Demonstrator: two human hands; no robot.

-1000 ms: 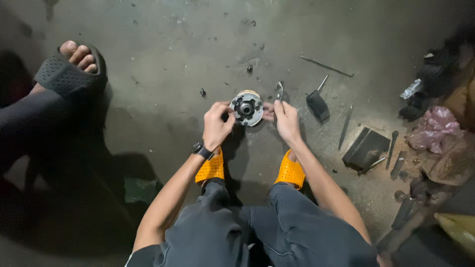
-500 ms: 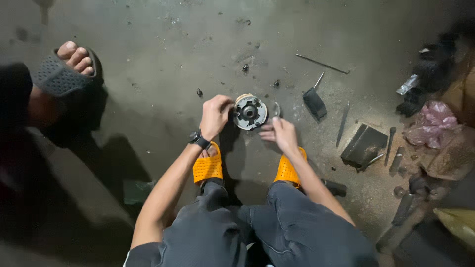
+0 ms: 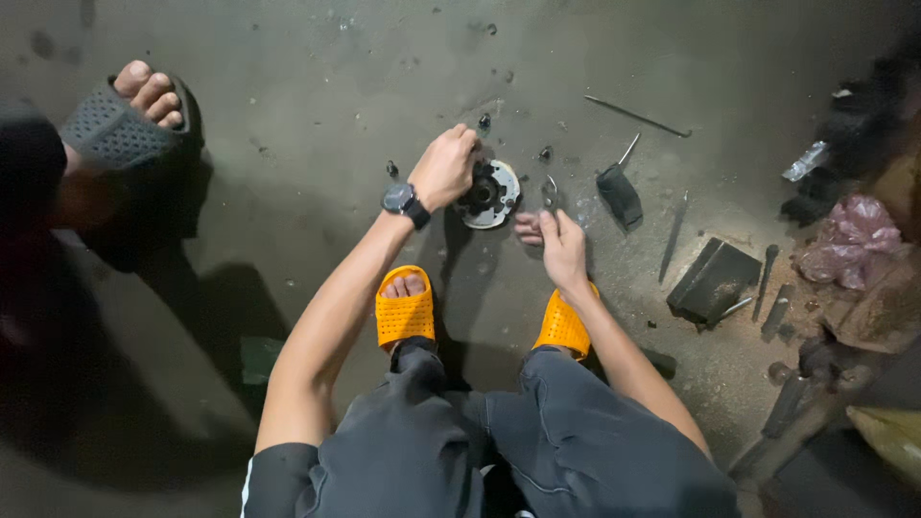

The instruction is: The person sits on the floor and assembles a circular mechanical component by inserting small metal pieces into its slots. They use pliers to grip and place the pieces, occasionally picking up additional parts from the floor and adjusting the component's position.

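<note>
I squat on a concrete floor in orange slippers [image 3: 404, 311]. A round metal machine part [image 3: 489, 195], silver with a dark centre, stands tilted on the floor in front of me. My left hand [image 3: 443, 167], a black watch on its wrist, grips the part's left edge. My right hand [image 3: 556, 240] is just right of the part and pinches a small metal clip [image 3: 550, 192] between its fingertips.
Another person's foot in a grey slipper [image 3: 123, 125] is at the far left. Small nuts [image 3: 545, 153] lie near the part. To the right lie a black-handled tool [image 3: 619, 191], a thin rod [image 3: 637, 116], a flat dark block [image 3: 713, 279], bolts and a pink bag [image 3: 853, 238].
My left hand moved from the part's left side up onto its edge and tilted it. My right hand drew back from the part, now pinching the small clip.
</note>
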